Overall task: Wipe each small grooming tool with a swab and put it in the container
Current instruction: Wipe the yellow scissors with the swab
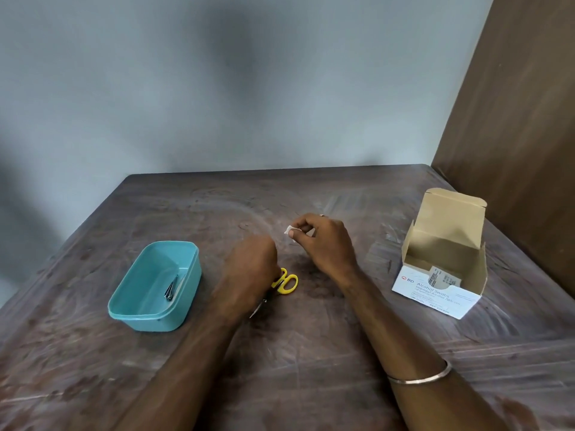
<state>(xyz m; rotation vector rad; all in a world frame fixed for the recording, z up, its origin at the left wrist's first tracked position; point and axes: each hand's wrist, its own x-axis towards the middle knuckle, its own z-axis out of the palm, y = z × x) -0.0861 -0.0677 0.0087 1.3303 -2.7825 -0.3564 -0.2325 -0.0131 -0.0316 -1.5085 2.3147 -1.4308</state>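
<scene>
Scissors, yellow-handled, lie on the desk just right of the teal container, partly under the left hand. Left grip: fingers curled down at the handle loops, apparently grasping them; actual contact is hidden by the back of the hand. Blades run from the loops back toward the person, slanting slightly toward the container; only a short metal stretch shows below the wrist.

Right hand: grip pinched on a small white swab, held above the desk, farther from the container than the scissors and a little beyond them.

Key relation: swab sits up and right of the loops, near but apart. Left hand is the nearer one to the tool. Likely next step: lift scissors, bring the swab along the blade axis.

In the container: one dark metal tool, probably clippers, against its right wall. Well right of the container, an open swab box.
</scene>
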